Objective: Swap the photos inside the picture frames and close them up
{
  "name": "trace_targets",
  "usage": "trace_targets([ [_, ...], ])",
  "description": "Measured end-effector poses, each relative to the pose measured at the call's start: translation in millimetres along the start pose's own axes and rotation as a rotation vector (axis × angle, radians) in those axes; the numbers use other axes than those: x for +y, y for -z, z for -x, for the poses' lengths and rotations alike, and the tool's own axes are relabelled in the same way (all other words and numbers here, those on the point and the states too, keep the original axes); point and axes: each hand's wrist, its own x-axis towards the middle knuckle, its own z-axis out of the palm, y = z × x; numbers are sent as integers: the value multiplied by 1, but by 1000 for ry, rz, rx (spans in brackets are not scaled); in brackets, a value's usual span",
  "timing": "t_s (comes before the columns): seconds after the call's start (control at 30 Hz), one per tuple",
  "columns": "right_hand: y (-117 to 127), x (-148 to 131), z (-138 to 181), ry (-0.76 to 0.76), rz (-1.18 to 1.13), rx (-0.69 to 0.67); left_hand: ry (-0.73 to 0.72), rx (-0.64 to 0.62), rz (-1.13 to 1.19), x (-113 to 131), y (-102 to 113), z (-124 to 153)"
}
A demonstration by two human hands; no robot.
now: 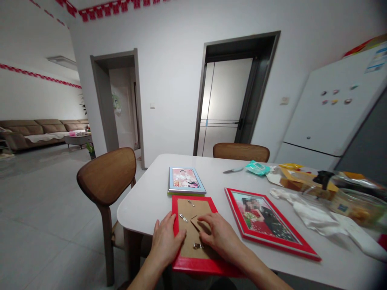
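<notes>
A red picture frame [192,264] lies face down at the table's near edge, its brown backing board [184,205] showing with several small metal clips, one of them a clip [183,218] near my left hand. My left hand [167,240] grips the frame's left side, thumb over the backing. My right hand [219,233] bends over the board's right half, index finger and thumb curled around a thin dark edge or slit [195,225]; what they pinch is unclear. Another red picture frame [272,219] lies face up to the right. A light blue picture frame [186,180] lies just beyond.
A knife [233,170] and a teal wipes pack [257,168] lie toward the table's far side. At the right are crumpled white tissues [311,211], a clear plastic tub [356,205] and packaging. Wooden chairs [109,175] stand at the left and far sides.
</notes>
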Motion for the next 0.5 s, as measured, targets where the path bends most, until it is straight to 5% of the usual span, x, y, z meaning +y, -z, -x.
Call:
trace_targets([
  [0.13, 15, -15, -7, 13, -5, 37, -36, 82, 218, 5, 5, -5],
  [0.27, 22, -40, -14, 92, -54, 85, 35, 127, 712, 3, 13, -10],
  [0.37, 24, -43, -17, 145, -150, 130, 124, 88, 850, -17, 24, -14],
  [0.5, 23, -9, -13, 33, -118, 177, 205, 106, 819, -59, 47, -13],
])
